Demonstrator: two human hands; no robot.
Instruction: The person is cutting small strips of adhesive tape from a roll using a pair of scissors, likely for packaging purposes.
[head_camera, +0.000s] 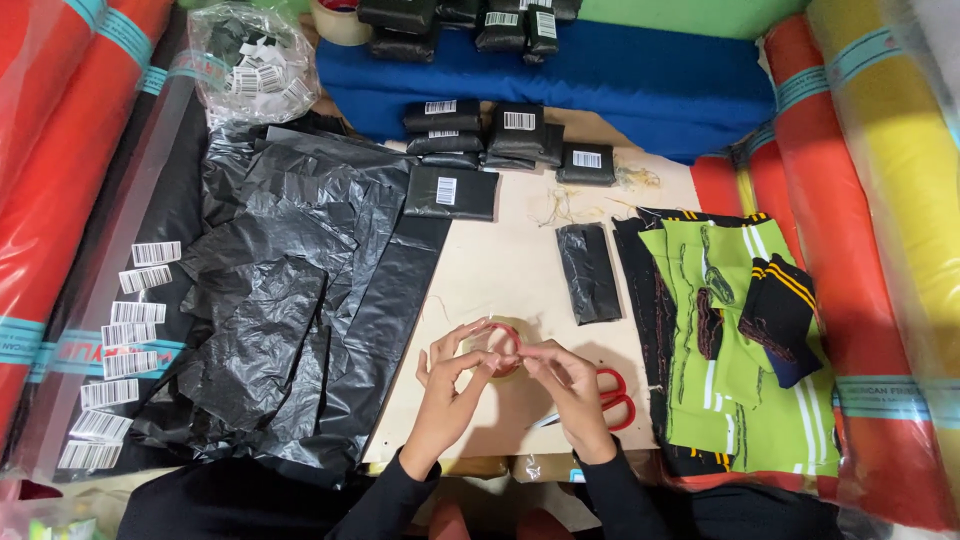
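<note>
Centrally, a tape roll (497, 349) is held above the worktop (510, 270): the left hand (447, 385) is closed on its rim, while the right hand (566, 382) is pinched at its edge. Judged from this, the thin glossy tape could tear or stick to itself if pulled askew. Red-handled scissors (612, 395) lie just beside the right hand. Crinkled black plastic bags (300, 290) are spread left, a wrapped packet (588, 272) ahead, soft green-and-black knit pieces (735, 350) right.
</note>
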